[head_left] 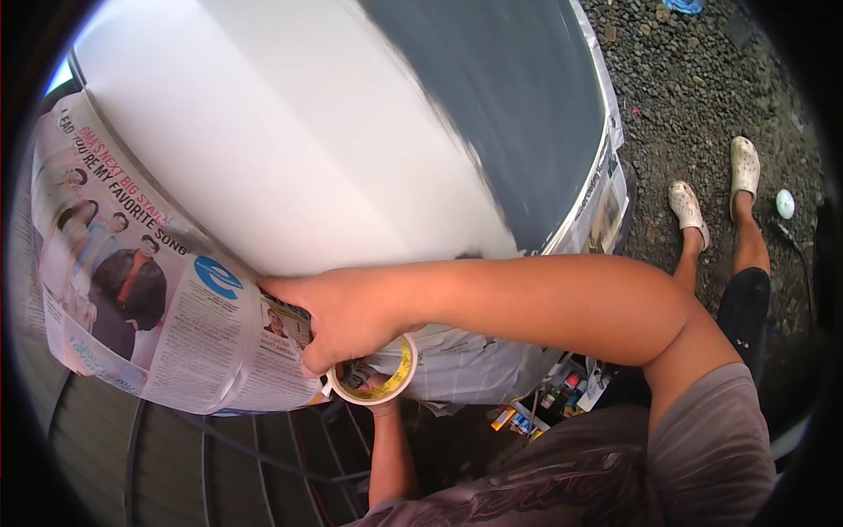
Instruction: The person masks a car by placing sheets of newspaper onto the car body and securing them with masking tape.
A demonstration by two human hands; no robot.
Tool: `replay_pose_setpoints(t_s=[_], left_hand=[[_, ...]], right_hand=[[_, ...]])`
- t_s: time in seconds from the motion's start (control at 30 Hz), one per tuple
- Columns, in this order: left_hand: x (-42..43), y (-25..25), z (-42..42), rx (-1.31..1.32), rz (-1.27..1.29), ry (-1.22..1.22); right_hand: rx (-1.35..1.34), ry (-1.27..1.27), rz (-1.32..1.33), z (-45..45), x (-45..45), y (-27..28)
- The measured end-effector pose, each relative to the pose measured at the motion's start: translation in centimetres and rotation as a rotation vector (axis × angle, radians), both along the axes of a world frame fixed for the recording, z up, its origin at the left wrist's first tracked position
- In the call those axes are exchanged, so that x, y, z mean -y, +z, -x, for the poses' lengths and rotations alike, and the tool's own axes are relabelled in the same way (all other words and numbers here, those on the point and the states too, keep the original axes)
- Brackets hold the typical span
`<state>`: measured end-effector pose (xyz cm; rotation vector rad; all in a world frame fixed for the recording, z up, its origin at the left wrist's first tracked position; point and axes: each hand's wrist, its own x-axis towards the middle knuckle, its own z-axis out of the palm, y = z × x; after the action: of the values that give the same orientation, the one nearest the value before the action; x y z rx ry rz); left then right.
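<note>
My right hand [349,312] reaches across from the right and rests on a newspaper sheet [189,351]. Its index finger stretches along the sheet's edge beside the white panel, with the thumb spread apart, lower on the paper. Just below it, a roll of masking tape [407,371] with a yellow inner core is in my left hand [376,386]. The left fingers show partly through the roll; the rest of that hand is hidden. The newspaper lies against the border of a large curved panel [299,132], painted white with a dark grey area.
More newspaper [492,364] covers the panel's near and right borders. Below are small bottles and boxes [562,395]. At right, another person's legs in light clogs [745,167] stand on gravel [676,88]. Ridged dark metal sheeting [176,465] lies at lower left.
</note>
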<state>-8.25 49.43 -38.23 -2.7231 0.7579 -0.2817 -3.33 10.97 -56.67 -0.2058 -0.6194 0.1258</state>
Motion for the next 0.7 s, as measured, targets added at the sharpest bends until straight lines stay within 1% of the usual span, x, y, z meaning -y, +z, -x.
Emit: replay_pose_setpoints(t_s=[0.03,0.07,0.1,0.13,0.17,0.2,0.23,0.3,0.33,0.4,0.43,0.5,0.53,0.6,0.7], left_hand=[[0.1,0.1,0.0,-0.003,-0.014,-0.001],[0.3,0.2,0.1,-0.002,0.091,0.039],[0.4,0.3,0.1,0.058,0.010,-0.006],[0.6,0.5,0.0,0.125,-0.070,-0.050],[1.5,0.4,0.0,0.196,-0.148,-0.092],[2.4,0.0,-0.1,0.164,-0.056,-0.092],[3.3,-0.4,-0.1,0.174,-0.035,-0.102],[5.3,-1.3,-0.2,0.195,0.006,-0.123],[5.0,-1.1,-0.1,0.161,0.044,-0.089],[3.8,-0.4,0.1,0.124,0.086,-0.054],[2.5,0.3,0.0,0.067,0.026,-0.019],[2.1,0.5,-0.1,0.010,-0.025,0.016],[1.9,0.5,-0.1,0.012,-0.035,-0.005],[1.9,0.6,-0.3,0.015,-0.043,-0.025],[1.0,1.2,-0.3,-0.038,-0.068,0.029]], right_hand=[[0.003,-0.004,0.005,-0.3,0.1,0.1],[0.029,-0.046,0.077,-0.6,0.7,0.1],[0.054,-0.089,0.150,-0.8,1.4,0.1],[0.053,-0.090,0.155,-1.0,2.0,0.1],[0.053,-0.136,0.269,-1.1,2.8,0.2],[0.052,-0.183,0.384,-1.3,3.6,0.3],[0.051,-0.186,0.390,-1.7,4.4,0.6],[0.165,-0.395,0.894,-2.4,6.2,1.7],[0.164,-0.394,0.900,-2.4,7.1,2.0],[0.225,-0.559,1.244,-1.9,10.1,3.0],[0.224,-0.557,1.248,-2.0,11.0,3.6],[0.571,-0.705,1.559,-2.8,12.3,4.9],[0.572,-0.704,1.566,-3.0,12.5,5.2],[0.436,-0.654,1.595,-3.3,12.5,5.5],[0.400,-0.697,1.640,-4.5,12.8,5.9]])
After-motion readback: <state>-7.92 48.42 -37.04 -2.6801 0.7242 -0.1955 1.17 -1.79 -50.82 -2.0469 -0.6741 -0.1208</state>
